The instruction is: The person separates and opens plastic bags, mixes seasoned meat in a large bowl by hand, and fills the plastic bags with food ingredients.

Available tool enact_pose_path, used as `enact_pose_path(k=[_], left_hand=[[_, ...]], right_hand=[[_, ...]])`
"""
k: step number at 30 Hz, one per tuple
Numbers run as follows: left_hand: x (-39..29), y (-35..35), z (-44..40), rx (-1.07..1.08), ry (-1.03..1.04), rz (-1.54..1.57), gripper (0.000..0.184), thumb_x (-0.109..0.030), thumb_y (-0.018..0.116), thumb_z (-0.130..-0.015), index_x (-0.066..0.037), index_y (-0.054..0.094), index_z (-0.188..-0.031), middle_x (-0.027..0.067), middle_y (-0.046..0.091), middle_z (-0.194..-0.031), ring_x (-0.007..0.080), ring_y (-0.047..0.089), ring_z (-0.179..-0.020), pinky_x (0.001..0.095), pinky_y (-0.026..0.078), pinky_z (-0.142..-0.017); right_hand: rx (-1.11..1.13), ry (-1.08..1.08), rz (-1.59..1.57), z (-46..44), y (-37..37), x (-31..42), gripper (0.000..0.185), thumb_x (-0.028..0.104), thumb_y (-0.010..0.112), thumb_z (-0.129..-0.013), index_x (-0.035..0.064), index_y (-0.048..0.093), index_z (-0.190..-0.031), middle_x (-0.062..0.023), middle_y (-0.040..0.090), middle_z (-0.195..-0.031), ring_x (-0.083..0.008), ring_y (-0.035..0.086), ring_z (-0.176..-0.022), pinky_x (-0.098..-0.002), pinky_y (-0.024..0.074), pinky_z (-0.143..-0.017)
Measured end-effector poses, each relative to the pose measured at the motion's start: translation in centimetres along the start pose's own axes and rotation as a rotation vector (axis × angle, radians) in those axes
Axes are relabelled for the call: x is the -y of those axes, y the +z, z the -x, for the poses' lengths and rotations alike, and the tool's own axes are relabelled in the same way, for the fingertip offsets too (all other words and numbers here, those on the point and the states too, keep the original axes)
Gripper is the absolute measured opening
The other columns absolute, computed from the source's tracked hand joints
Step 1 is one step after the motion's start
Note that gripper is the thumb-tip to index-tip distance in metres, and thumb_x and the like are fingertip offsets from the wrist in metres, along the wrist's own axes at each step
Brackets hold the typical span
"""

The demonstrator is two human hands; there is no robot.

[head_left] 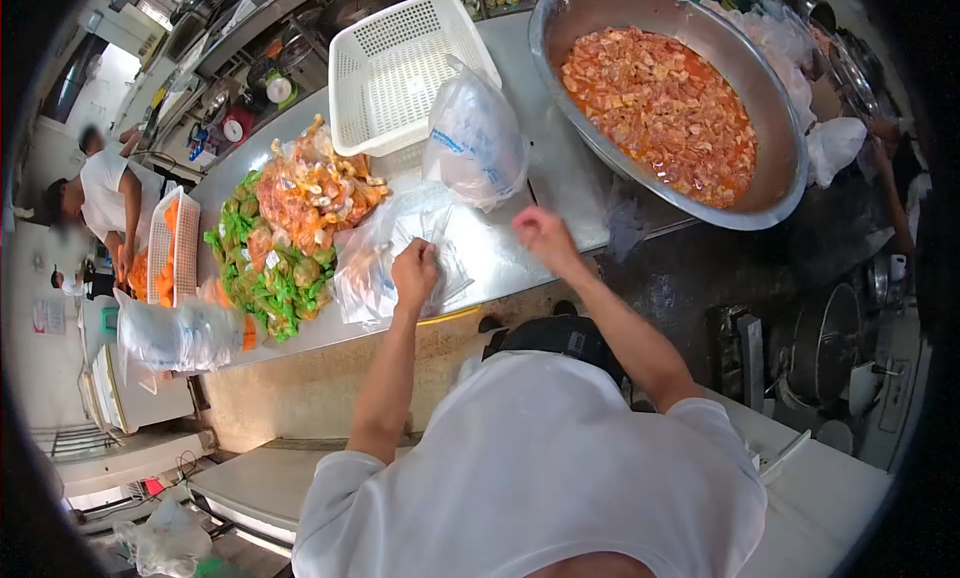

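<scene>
My left hand (415, 274) is closed over clear plastic bags (372, 278) lying near the front edge of the metal table; what its fingers grip is too small to make out. My right hand (545, 240) hangs above the table edge, slightly blurred, its fingers unclear. Just beyond it stands a filled white plastic bag (476, 143) with blue print. Left of my left hand lie a heap of bagged orange meat (312, 190) and a pile of green-tied bags (268, 268). A large metal basin (785, 183) of red marinated meat pieces (660, 113) is at the right.
A white perforated basket (400, 68) stands at the back of the metal table (575, 168). At the left are a stack of plastic bags (180, 333) and a crate with orange items (170, 248), beside a person in white (112, 193). A large pot (825, 338) is at the right.
</scene>
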State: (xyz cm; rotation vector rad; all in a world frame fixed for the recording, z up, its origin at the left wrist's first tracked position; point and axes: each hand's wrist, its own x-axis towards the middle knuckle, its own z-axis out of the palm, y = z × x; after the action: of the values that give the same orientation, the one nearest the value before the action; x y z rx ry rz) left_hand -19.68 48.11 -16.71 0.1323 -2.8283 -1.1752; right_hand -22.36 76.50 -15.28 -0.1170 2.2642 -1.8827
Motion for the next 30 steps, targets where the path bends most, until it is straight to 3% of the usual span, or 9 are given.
enact_pose_path(k=[5,9,13,16,20,23,25,27,30], left_hand=[[-3.8,-1.7,1.7,0.079,0.046,0.338,0.02,-0.016,0.057,-0.098,-0.001,0.059,-0.085,-0.0011,0.052,-0.064,0.0067,0.046,-0.058,0.0248,0.039,-0.052],[-7.8,-2.4,3.1,0.087,-0.059,0.48,0.024,-0.024,0.061,-0.096,-0.001,0.063,-0.09,0.0025,0.061,-0.075,0.0094,0.052,-0.063,0.0256,0.043,-0.055],[-10.4,-3.5,3.8,0.195,-0.275,0.745,0.021,-0.026,0.057,-0.099,-0.006,0.061,-0.095,0.0055,0.066,-0.089,0.0116,0.062,-0.074,0.0265,0.05,-0.06],[-11.1,-4.7,3.3,0.017,-0.294,0.944,0.023,-0.03,0.054,-0.1,-0.008,0.057,-0.094,0.008,0.068,-0.095,0.0159,0.065,-0.086,0.0305,0.052,-0.069],[-12.8,-5.4,3.9,0.344,-0.229,1.227,0.022,-0.027,0.053,-0.099,-0.011,0.053,-0.085,0.0122,0.069,-0.094,0.0237,0.065,-0.097,0.0401,0.047,-0.091],[-15.6,-5.8,5.9,0.693,-0.205,1.409,0.021,-0.023,0.052,-0.096,-0.008,0.054,-0.081,0.0064,0.061,-0.08,0.0187,0.062,-0.081,0.0329,0.048,-0.082],[-16.9,-5.8,6.8,0.844,-0.218,1.28,0.026,-0.028,0.051,-0.098,-0.007,0.054,-0.083,0.0045,0.058,-0.075,0.0156,0.058,-0.073,0.0314,0.047,-0.079],[-17.4,-6.4,6.4,0.715,-0.254,1.171,0.032,-0.034,0.05,-0.1,-0.006,0.056,-0.086,0.0044,0.057,-0.072,0.0158,0.057,-0.072,0.0319,0.048,-0.077],[-20.2,-9.1,2.7,0.495,0.092,0.871,0.038,-0.04,0.046,-0.103,-0.007,0.056,-0.087,-0.003,0.051,-0.07,0.0104,0.048,-0.063,0.0285,0.042,-0.063]], right_hand=[[0.033,-0.179,0.001,1.9,6.5,3.8,0.029,0.018,0.073,-0.082,0.0,0.063,-0.102,-0.0068,0.065,-0.087,-0.013,0.06,-0.077,-0.0291,0.0494,-0.071],[0.439,-0.033,0.101,0.6,6.5,6.1,0.03,0.022,0.08,-0.078,0.0004,0.061,-0.086,-0.0041,0.062,-0.075,-0.0113,0.054,-0.067,-0.029,0.0446,-0.06],[0.39,-0.183,0.04,2.5,5.3,8.5,0.029,0.022,0.079,-0.078,0.0017,0.06,-0.086,-0.0029,0.059,-0.073,-0.0109,0.052,-0.064,-0.0291,0.0433,-0.057],[0.072,0.143,-0.285,2.8,4.4,8.4,0.036,0.021,0.081,-0.075,0.0016,0.059,-0.096,-0.0066,0.06,-0.075,-0.0157,0.058,-0.068,-0.0323,0.0481,-0.063],[-0.027,0.065,0.263,2.6,2.8,7.4,0.059,0.028,0.084,-0.07,0.0038,0.052,-0.113,-0.0103,0.06,-0.082,-0.0244,0.061,-0.077,-0.0382,0.0497,-0.072],[-0.173,0.126,0.452,1.2,2.1,3.2,0.057,0.028,0.084,-0.07,0.0029,0.052,-0.11,-0.0103,0.059,-0.08,-0.0264,0.062,-0.077,-0.0398,0.0503,-0.072],[-0.293,0.187,0.366,1.0,-1.2,5.3,0.044,0.016,0.079,-0.075,0.0039,0.052,-0.107,-0.0089,0.06,-0.08,-0.0236,0.063,-0.077,-0.0378,0.0515,-0.071],[-0.322,-0.029,-0.193,1.0,-4.4,7.8,0.034,0.008,0.076,-0.078,0.0053,0.052,-0.103,-0.0062,0.06,-0.082,-0.0183,0.062,-0.077,-0.0336,0.0519,-0.07],[0.093,-0.446,-0.686,3.4,-7.7,19.8,0.025,0.003,0.071,-0.081,0.006,0.054,-0.098,-0.003,0.059,-0.085,-0.0128,0.059,-0.078,-0.0285,0.0499,-0.072]])
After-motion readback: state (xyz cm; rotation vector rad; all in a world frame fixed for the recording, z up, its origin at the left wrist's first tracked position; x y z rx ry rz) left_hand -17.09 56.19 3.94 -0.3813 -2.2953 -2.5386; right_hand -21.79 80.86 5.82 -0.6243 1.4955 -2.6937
